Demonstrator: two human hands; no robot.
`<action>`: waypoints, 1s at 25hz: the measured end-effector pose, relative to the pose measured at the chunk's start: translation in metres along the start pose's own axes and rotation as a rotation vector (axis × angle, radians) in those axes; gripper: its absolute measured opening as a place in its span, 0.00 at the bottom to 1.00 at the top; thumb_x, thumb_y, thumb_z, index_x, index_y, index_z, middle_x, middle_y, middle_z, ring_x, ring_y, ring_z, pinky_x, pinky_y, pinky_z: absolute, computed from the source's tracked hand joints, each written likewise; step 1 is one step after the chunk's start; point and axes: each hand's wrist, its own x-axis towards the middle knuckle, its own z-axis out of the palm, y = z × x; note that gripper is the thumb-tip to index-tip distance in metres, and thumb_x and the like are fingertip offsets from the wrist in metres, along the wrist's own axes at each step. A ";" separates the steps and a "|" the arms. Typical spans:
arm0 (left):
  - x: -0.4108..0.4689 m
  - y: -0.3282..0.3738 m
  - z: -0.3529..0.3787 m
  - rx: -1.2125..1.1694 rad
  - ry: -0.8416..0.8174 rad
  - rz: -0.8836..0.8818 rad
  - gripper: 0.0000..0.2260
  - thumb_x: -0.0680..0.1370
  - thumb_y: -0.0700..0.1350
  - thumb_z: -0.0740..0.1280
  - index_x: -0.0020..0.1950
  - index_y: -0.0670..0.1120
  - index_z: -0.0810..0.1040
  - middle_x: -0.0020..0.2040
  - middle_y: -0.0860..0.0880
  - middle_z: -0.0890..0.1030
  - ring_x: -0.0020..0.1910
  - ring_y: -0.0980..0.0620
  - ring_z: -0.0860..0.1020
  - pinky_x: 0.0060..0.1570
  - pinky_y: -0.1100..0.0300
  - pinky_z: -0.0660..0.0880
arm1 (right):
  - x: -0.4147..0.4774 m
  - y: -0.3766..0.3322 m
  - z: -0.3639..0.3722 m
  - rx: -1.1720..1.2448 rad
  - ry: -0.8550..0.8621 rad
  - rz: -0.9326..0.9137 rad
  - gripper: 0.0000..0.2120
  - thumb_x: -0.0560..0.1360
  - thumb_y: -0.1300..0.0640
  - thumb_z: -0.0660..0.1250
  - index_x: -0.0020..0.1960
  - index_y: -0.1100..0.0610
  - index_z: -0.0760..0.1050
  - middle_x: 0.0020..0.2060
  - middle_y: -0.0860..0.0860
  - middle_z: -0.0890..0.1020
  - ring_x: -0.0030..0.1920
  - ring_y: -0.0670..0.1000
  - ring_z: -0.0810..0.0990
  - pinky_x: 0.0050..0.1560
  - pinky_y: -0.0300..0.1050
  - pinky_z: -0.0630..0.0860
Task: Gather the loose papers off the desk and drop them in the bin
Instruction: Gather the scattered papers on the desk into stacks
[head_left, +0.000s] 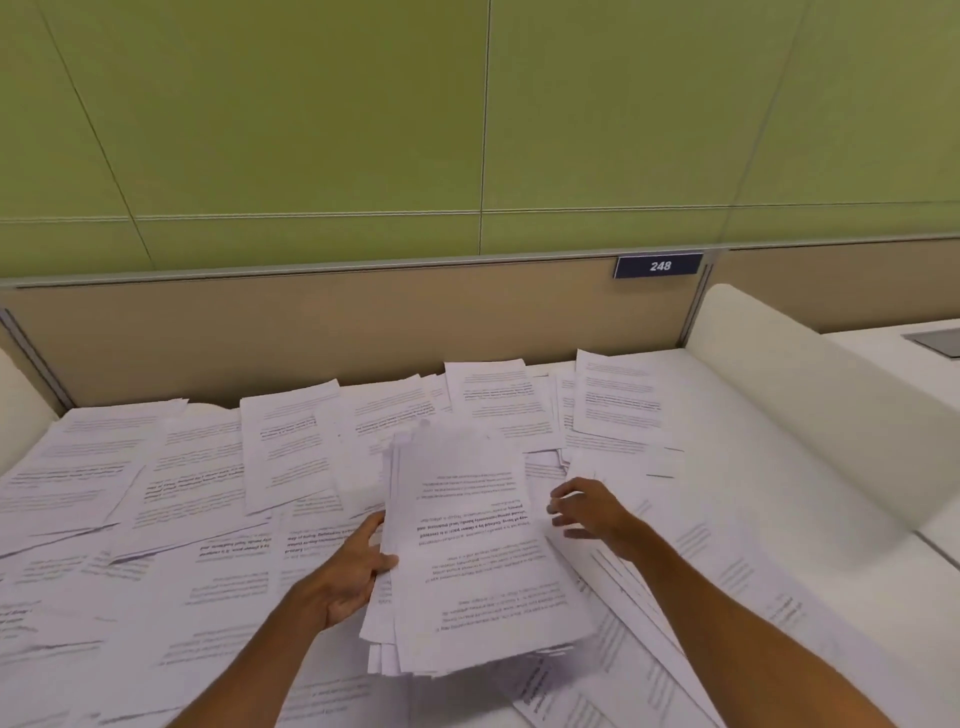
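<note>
Step in hand: building the stack, approx. mid-gather by my reading. Left hand (358, 564) is clamped on the left edge of a thick stack (467, 551) of printed sheets, thumb on top, fingers under; stack is lifted at a slant above the counter (769, 499), its near end sagging and its lower sheets fanned out unevenly. Right hand (584, 506) is spread, fingers apart, holding nothing, at or just beside the stack's right edge; contact cannot be told. Loose papers (156, 493) cover most of the counter, overlapping, from the left side to the rear divider (311, 332) and along the right. Bin not in view. Recommendation: before adding more, bring right hand to the right edge and square the stack against the counter, as the fanned lower sheets look liable to slip from a one-sided grip. Then sweep nearest sheets on the right into small batches and lay them on top, rather than picking singly. Keep the stack low and level. Risk: the stack appears near what one hand can hold; consider a bin trip soon.
</note>
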 end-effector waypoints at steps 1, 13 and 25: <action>-0.001 -0.004 0.001 0.009 -0.010 -0.002 0.30 0.77 0.26 0.62 0.73 0.51 0.65 0.63 0.41 0.79 0.57 0.38 0.80 0.49 0.44 0.81 | -0.006 0.007 -0.015 -0.038 0.099 -0.040 0.08 0.76 0.62 0.70 0.54 0.63 0.76 0.53 0.62 0.82 0.48 0.55 0.80 0.50 0.49 0.77; -0.034 -0.053 0.033 -0.121 0.020 -0.097 0.28 0.78 0.27 0.60 0.71 0.53 0.67 0.61 0.39 0.80 0.57 0.36 0.79 0.47 0.40 0.80 | -0.052 0.114 -0.227 -1.019 0.193 0.455 0.56 0.62 0.39 0.79 0.76 0.61 0.51 0.71 0.61 0.60 0.73 0.63 0.61 0.72 0.55 0.64; -0.057 -0.079 0.108 -0.120 0.201 -0.042 0.28 0.78 0.25 0.58 0.74 0.48 0.64 0.68 0.37 0.73 0.58 0.36 0.76 0.40 0.44 0.81 | -0.029 0.099 -0.181 -0.651 -0.020 0.162 0.37 0.65 0.55 0.80 0.66 0.66 0.67 0.62 0.61 0.76 0.60 0.61 0.78 0.62 0.57 0.77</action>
